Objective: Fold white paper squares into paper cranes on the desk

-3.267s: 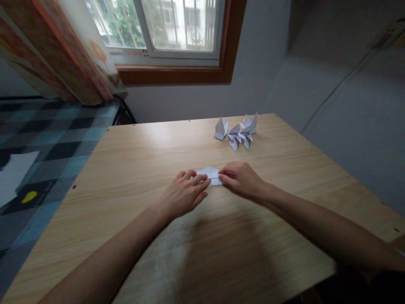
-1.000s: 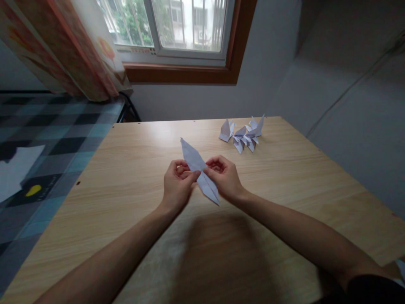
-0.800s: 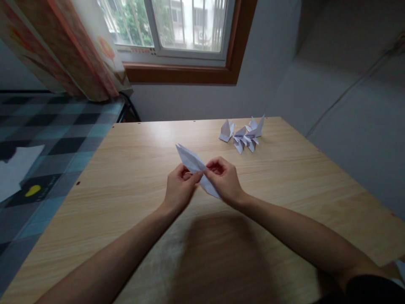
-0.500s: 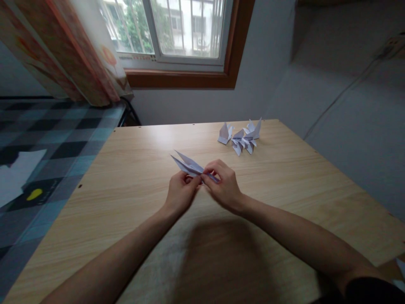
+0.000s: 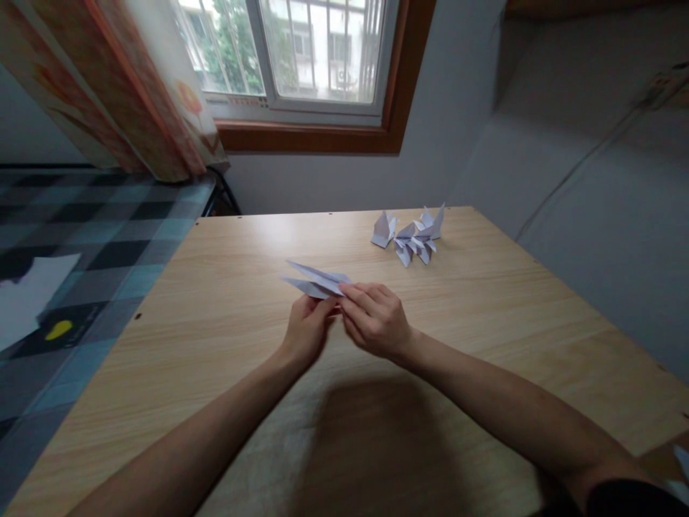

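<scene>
A long, narrow piece of folded white paper (image 5: pixel 315 281) is held just above the wooden table (image 5: pixel 226 345), its two pointed flaps aimed left. My left hand (image 5: pixel 306 332) pinches it from below and behind. My right hand (image 5: pixel 374 319) grips its right end, fingers closed over the fold. Most of the paper's right half is hidden under my right fingers.
Several finished white origami figures (image 5: pixel 410 235) stand together at the far right of the table. A bed with a checked cover (image 5: pixel 80 244) and a white sheet (image 5: pixel 26 294) lies to the left. A window and an orange curtain (image 5: pixel 145 86) are behind; a grey wall runs along the right.
The paper was pressed flat on the table, then lifted upright between both hands. It has since tipped down leftward to nearly level, and its tip has split into two flaps.
</scene>
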Demonstrator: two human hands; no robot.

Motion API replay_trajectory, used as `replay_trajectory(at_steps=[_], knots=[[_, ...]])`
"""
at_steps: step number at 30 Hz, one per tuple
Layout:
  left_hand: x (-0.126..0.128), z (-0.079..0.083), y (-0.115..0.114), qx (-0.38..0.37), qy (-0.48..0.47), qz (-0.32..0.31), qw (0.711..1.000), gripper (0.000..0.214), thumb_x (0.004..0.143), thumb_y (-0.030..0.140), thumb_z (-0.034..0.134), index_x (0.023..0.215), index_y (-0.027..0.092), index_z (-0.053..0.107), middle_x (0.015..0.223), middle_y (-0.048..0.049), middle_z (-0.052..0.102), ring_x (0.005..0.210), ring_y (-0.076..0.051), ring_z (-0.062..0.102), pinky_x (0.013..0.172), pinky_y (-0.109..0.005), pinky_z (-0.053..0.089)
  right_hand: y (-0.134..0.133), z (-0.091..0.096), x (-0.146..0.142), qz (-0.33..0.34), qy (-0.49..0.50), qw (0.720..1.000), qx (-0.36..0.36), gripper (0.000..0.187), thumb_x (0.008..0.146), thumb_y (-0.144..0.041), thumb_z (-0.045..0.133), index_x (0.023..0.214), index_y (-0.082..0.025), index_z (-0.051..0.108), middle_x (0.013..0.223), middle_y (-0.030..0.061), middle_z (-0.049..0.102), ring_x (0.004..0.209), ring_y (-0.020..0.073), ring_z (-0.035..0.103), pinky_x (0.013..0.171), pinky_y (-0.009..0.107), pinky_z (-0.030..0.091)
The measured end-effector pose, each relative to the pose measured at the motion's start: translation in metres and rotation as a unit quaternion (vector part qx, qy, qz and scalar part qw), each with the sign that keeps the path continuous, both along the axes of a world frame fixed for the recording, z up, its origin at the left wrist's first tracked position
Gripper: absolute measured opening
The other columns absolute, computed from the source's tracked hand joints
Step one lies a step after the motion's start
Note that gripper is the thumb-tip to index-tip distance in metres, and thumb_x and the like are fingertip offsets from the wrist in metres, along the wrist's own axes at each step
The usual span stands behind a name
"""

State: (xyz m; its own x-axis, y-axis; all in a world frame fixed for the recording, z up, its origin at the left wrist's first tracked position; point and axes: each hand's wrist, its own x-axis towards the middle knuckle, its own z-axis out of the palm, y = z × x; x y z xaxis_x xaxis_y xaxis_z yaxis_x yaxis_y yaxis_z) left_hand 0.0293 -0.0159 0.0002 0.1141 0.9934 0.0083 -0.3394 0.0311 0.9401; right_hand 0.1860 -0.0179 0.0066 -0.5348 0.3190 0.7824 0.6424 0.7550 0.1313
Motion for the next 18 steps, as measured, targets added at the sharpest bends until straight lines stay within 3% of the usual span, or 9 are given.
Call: replay_trajectory(at_steps=[6,10,13,18], knots=[[-0.0009,-0.0007,0.0027,0.007,0.035,0.024,0.999,0.018,0.065,0.022,0.078,0.079,0.012,0.075,0.081,-0.0057,0.076,0.076,-0.019,0.068,0.076,-0.03,0.053,0.0005,-0.003,-0.0014,0.029,0.052,0.998,-0.011,0.012,0.095,-0.011,0.051,0.098,-0.018,0.06,0.1,0.0108,0.073,0.089,0.0207,0.067,0.08,0.034,0.054],[-0.0003,0.0034,0.0022,0.01,0.031,0.036,0.999,0.02,0.062,0.017,0.078,0.082,0.013,0.076,0.082,-0.0046,0.077,0.077,-0.019,0.069,0.078,-0.031,0.054,0.0002,-0.0068,-0.0035,0.016,0.129,0.991,-0.037,0.022,0.091,-0.008,0.053,0.109,-0.019,0.058,0.111,0.0127,0.067,0.095,0.0207,0.065,0.081,0.032,0.056],[0.0006,0.007,0.001,0.01,0.032,0.031,0.999,0.017,0.062,0.016,0.077,0.079,0.013,0.076,0.078,-0.0036,0.076,0.076,-0.018,0.069,0.078,-0.029,0.054,-0.0006,-0.0064,-0.005,0.001,0.173,0.982,-0.077,0.028,0.089,-0.009,0.053,0.113,-0.02,0.059,0.112,0.0121,0.064,0.101,0.023,0.063,0.085,0.037,0.056],[0.0011,0.0077,0.0003,0.001,0.013,0.029,0.999,0.017,0.062,0.017,0.078,0.078,0.013,0.076,0.074,-0.0031,0.075,0.075,-0.018,0.069,0.077,-0.029,0.054,0.0011,-0.0042,-0.0042,-0.004,0.168,0.983,-0.076,0.019,0.089,-0.012,0.058,0.104,-0.022,0.065,0.117,0.0122,0.066,0.107,0.026,0.061,0.089,0.044,0.054]])
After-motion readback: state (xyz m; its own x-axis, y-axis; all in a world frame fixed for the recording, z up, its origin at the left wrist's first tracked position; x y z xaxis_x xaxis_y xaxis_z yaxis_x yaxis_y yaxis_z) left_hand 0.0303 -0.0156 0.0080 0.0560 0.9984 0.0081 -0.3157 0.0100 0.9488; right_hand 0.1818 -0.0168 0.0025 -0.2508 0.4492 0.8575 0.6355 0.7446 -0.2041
